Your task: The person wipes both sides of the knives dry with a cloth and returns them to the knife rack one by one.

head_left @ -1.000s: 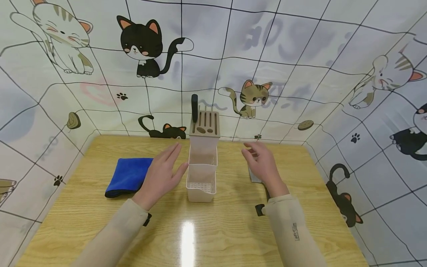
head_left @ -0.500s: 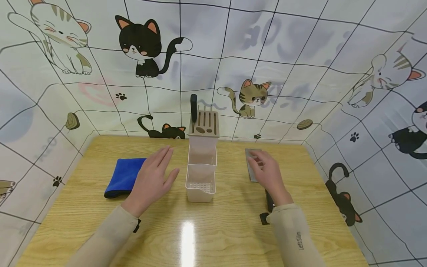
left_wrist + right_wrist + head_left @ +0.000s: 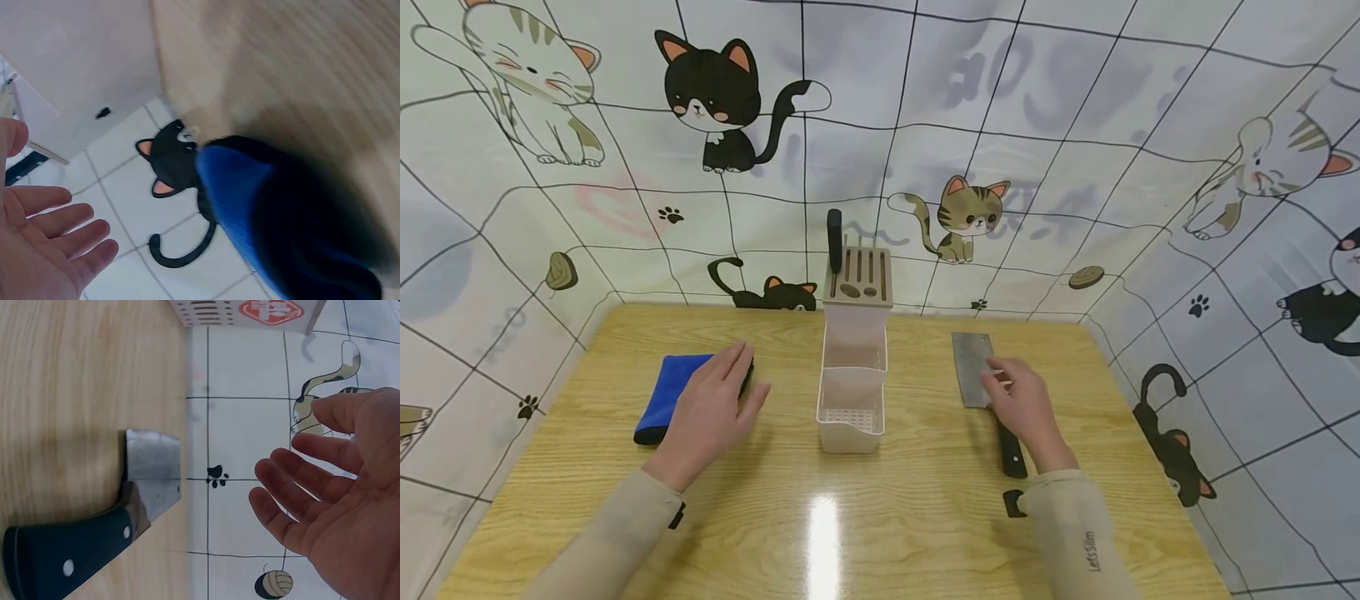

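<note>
A folded blue cloth with a dark edge lies at the table's left. My left hand hovers over its right part, fingers extended and holding nothing; in the left wrist view the cloth shows apart from the palm. On the right lies a cleaver, its black handle toward me. Above it my right hand hangs with loosely bent fingers, holding nothing; the right wrist view shows a gap between the hand and the cleaver. Between the hands stands a pale knife holder.
The holder's slotted top carries a black-handled tool standing upright. Two open-topped compartments step down in front of it. A cat-printed sheet walls the wooden table at the back and sides.
Both hands have moved away from the holder and nearer to me, the left one leftward over the cloth, the right one rightward. More of the cleaver is uncovered. The holder stays put.
</note>
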Demonstrator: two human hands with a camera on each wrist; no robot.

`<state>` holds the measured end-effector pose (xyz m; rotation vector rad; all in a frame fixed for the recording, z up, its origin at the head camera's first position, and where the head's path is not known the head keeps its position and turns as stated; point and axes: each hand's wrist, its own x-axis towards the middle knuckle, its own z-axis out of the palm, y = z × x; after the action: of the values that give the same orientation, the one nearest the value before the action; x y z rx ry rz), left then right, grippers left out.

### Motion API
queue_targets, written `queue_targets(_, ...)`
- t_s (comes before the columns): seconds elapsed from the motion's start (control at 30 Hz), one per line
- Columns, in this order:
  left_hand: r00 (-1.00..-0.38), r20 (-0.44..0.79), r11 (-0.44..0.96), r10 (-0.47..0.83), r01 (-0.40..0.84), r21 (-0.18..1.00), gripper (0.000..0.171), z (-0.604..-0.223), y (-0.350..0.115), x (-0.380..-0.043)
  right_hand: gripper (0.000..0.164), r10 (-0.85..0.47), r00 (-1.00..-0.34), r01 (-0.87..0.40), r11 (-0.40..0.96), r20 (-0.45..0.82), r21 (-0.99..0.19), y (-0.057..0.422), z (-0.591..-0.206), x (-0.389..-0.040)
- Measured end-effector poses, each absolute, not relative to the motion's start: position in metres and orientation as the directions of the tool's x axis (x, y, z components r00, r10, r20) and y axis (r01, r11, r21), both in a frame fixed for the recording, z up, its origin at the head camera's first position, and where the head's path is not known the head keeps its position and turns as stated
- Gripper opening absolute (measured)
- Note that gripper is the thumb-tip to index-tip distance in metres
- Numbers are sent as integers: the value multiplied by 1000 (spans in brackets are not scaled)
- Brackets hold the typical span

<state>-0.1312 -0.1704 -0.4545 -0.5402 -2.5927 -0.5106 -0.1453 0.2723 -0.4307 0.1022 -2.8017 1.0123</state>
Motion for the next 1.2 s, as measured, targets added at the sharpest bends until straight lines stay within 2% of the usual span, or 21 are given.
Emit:
queue_targets(0.17, -842, 463, 874, 276, 420, 243, 62, -465, -186, -132, 38, -7, -995, -64, 791, 97, -608, 281, -435, -141)
queue_targets(0.43, -921, 306, 905, 239, 325, 273, 61, -475, -205, -133, 43, 43, -998, 58, 833, -41, -550, 292, -448, -136)
queue_targets(0.9, -973, 135, 949, 186, 213, 233, 69, -484, -217, -141, 45, 0, -990, 68, 872, -138, -484, 307, -466, -130)
queue_targets(1.2, -983, 72, 955, 169, 182, 234, 73, -494, -218, -145, 54, 40, -975, 127, 909, -219, -397, 305, -474, -130)
